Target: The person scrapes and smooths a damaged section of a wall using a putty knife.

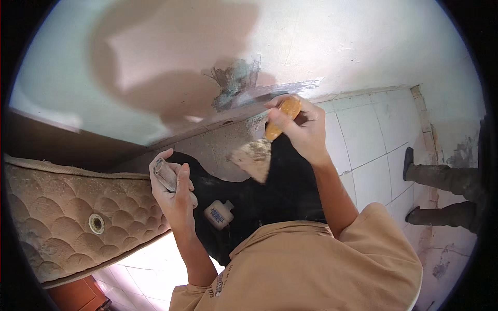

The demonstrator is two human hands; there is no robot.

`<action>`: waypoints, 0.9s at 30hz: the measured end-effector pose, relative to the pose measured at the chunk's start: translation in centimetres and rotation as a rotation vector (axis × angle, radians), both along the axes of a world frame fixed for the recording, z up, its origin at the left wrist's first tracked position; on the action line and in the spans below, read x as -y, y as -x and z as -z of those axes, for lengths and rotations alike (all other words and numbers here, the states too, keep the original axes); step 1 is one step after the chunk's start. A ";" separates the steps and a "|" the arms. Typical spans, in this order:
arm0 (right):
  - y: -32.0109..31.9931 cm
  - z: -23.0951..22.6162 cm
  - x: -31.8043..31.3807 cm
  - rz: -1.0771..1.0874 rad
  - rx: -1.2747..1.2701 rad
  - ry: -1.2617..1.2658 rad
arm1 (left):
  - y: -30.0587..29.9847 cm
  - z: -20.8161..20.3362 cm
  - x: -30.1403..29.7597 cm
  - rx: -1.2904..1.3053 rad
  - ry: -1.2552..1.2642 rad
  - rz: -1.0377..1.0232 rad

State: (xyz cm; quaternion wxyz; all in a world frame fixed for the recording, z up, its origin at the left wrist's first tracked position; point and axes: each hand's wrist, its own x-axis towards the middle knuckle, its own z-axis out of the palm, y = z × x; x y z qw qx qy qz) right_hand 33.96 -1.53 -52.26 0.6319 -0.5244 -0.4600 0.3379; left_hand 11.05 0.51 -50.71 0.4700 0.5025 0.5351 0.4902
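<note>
My right hand (pixel 306 124) is closed round the orange handle of a putty knife (pixel 254 158). Its wide blade, smeared with pale dust, points down and left over my dark trousers (pixel 290 176). Close to that hand, the lower wall (pixel 290 46) has a rough grey patch (pixel 236 80) where the paint is gone. My left hand (pixel 174 192), whitened by dust, curls its fingers round a grey roll-shaped piece (pixel 166 176); its exact kind I cannot make out. Just right of the left hand, a small pale bottle-shaped thing (pixel 218 214) shows against the dark cloth.
A dusty quilted mattress (pixel 78 207) stands on edge at the left, near my left forearm. White floor tiles (pixel 363 135) run along the wall's foot. Another person's legs (pixel 446 179) are at the right. A reddish-brown piece (pixel 78 295) shows at lower left.
</note>
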 end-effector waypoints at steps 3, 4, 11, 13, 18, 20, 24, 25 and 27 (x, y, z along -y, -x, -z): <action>0.6 0.1 -1.6 -0.063 -0.037 -0.049 | 0.2 0.6 -0.5 0.005 0.026 0.003; 1.2 0.0 -2.3 -0.138 -0.161 -0.056 | 0.2 0.9 -0.8 0.008 0.039 0.003; 7.4 3.9 -5.7 -0.477 0.604 -0.181 | 1.3 2.3 -2.3 0.026 0.103 -0.078; 9.0 5.9 -6.3 -0.528 0.809 -0.191 | 2.0 3.0 -2.4 -0.019 0.116 -0.167; 9.9 10.0 -7.5 -0.516 1.010 -0.543 | 3.2 4.7 -2.6 -0.022 0.151 -0.211; 9.1 10.5 -7.9 -0.609 1.043 -0.431 | 3.4 5.2 -2.8 -0.024 0.156 -0.213; 8.7 8.8 -9.0 -0.657 1.204 -0.452 | 2.9 5.3 -3.1 -0.049 0.204 -0.209; 8.7 8.0 -9.0 -0.660 1.203 -0.443 | 2.6 5.4 -3.3 -0.045 0.196 -0.195; 9.0 6.7 -9.0 -0.568 1.173 -0.613 | 2.4 5.5 -3.6 -0.045 0.197 -0.191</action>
